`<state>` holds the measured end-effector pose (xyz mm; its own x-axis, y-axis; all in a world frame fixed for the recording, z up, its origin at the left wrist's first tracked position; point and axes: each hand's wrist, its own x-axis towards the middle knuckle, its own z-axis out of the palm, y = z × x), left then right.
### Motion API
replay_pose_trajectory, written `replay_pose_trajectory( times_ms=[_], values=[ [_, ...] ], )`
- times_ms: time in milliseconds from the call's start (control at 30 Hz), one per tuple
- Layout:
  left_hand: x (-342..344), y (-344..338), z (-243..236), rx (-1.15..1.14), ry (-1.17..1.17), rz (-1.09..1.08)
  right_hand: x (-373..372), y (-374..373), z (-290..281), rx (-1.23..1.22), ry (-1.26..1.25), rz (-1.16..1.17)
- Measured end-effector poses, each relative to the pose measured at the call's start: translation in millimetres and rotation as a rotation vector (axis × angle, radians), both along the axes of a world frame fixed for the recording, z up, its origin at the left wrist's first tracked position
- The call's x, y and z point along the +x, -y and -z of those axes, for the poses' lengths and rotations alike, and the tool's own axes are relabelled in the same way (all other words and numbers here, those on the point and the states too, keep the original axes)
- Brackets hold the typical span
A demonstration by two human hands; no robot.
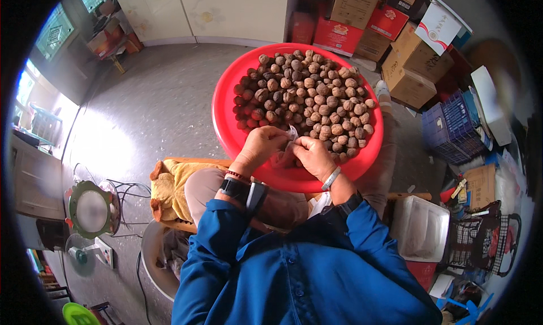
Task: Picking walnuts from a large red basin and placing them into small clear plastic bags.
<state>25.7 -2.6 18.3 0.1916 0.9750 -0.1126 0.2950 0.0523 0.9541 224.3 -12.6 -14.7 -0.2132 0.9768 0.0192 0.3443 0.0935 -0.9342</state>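
Many brown walnuts (322, 90) fill a large round red plastic basin (222, 101), which rests in front of me by my knees. Over its near rim, my left hand (261, 147) and my right hand (314, 156) meet with the fingertips pinched together. Between them they grip a thin, see-through plastic bag (292, 134). Its lower part hangs beneath the fingers, with the red basin showing through. Whether anything lies inside the bag I cannot make out. Both hands are closed on its edge.
Stacked cardboard boxes (416, 70) stand beyond the basin at the right, near a blue plastic crate (452, 127). A white foam box (421, 226) sits by my right side. At my left are a metal bowl (154, 257) and a yellow cloth (169, 192) on a wooden seat.
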Motion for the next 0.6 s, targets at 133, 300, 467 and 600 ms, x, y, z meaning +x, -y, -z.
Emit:
replay_pose_trajectory(
  times_ms=[133,300,467,600],
  values=[
    [-2,-5,7,0.096,-0.073,0.163,-5,-8,22,-0.080,-0.150,-0.063],
    [-7,0,12,0.142,-0.023,0.236,-9,-6,18,-0.204,-0.327,-0.042],
    [7,-2,11,0.263,-0.244,0.220,-5,-10,24,-0.107,-0.263,0.003],
    [2,-2,28,0.305,-0.339,0.080,-6,11,-11,0.113,0.025,0.091]
  ],
)
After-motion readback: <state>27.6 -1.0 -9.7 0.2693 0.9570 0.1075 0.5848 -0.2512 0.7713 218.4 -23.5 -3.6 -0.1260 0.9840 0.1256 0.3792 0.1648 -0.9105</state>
